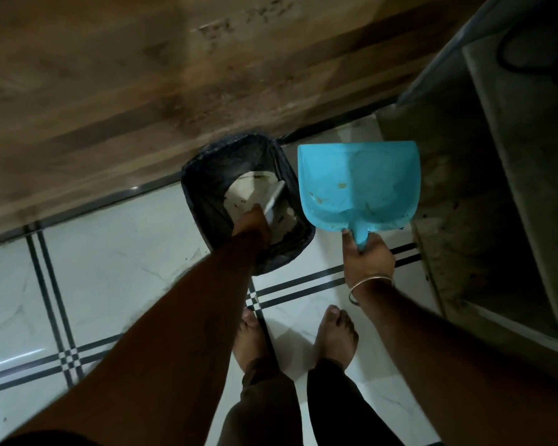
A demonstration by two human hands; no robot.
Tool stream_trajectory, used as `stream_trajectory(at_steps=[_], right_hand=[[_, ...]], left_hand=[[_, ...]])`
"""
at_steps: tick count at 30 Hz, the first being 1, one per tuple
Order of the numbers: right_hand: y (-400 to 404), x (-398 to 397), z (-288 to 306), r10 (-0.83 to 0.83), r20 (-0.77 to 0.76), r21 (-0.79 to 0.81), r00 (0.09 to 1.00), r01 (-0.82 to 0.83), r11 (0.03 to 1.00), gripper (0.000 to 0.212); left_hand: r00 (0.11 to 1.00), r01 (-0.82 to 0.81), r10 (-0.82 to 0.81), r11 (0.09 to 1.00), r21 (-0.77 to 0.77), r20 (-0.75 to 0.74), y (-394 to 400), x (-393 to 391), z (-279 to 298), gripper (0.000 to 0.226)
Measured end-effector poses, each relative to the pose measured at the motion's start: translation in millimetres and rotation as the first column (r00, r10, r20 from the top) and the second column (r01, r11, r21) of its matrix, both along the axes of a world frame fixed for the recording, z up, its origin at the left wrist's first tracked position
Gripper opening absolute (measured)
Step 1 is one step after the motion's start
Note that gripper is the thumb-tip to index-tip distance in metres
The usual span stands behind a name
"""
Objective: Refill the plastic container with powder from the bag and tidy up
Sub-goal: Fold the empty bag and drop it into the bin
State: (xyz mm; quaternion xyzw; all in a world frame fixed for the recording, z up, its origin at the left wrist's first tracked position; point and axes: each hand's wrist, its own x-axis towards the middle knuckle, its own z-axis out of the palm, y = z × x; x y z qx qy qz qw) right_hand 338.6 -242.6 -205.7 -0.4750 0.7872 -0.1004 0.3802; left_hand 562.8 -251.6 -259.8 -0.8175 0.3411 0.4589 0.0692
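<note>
Two hands: right fingers (351, 243) grip dustpan (358, 185); left hand (253, 225) over bin (207, 175).

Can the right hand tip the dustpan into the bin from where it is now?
Probably yes. The right hand grips the blue dustpan by its handle, right beside the black-lined bin, whose mouth is open. The left hand is over the bin holding a white thing and may need to move aside.

I stand in dim light on a pale glossy tile floor (116, 278) crossed by paired dark lines, with a brown wood-grain cabinet front (142, 75) rising along its far edge and a grey speckled stone ledge (458, 220) running down its right edge.
</note>
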Motion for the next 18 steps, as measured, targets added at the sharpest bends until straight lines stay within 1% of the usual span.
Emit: stream_trajectory(at_steps=[3,5,6,7,10,13,15,16,18], right_hand=[[0.4,-0.4,33.6,-0.009,0.021,0.011,1.0,0.008,1.0,0.04],[0.8,-0.8,67.1,-0.018,0.039,0.019,0.999,0.018,1.0,0.039],[1.2,-1.6,85.2,-0.019,0.045,0.019,0.999,0.018,1.0,0.038],[2.8,-3.0,102.6,-0.02,0.048,0.02,0.999,0.019,1.0,0.038],[6.3,-5.8,161.8,-0.024,0.056,0.016,0.998,0.023,1.0,0.038],[7.1,-6.1,232.3,-0.048,0.087,0.03,0.995,0.045,0.999,0.039],[8.8,-6.4,286.6,-0.035,0.095,0.024,0.995,0.033,0.999,0.04],[9.3,-8.6,313.1,-0.024,0.096,0.0,0.995,0.024,1.0,0.041],[13.6,-14.0,368.7,-0.015,0.1,-0.036,0.995,0.019,0.999,0.043]], left_hand=[[1.0,0.02,-0.02,0.999,0.041,-0.007,6.4,5.2,32.1,0.073],[1.0,0.022,-0.022,0.999,0.034,-0.006,10.9,10.6,66.1,0.083],[1.0,0.027,-0.027,1.0,0.011,-0.005,13.4,13.4,84.3,0.084],[1.0,0.029,-0.03,1.0,-0.01,-0.005,16.9,16.6,103.1,0.08],[1.0,0.008,-0.008,0.992,-0.124,0.001,24.0,26.9,161.4,0.055],[0.994,-0.104,0.095,0.95,-0.293,-0.046,20.4,35.8,231.8,0.033],[0.978,-0.196,0.146,0.895,-0.402,-0.151,16.3,39.0,285.5,0.027],[0.967,-0.232,0.149,0.856,-0.463,-0.209,11.5,38.2,319.2,0.027],[0.945,-0.278,0.131,0.802,-0.528,-0.299,1.5,34.7,389.1,0.024]])
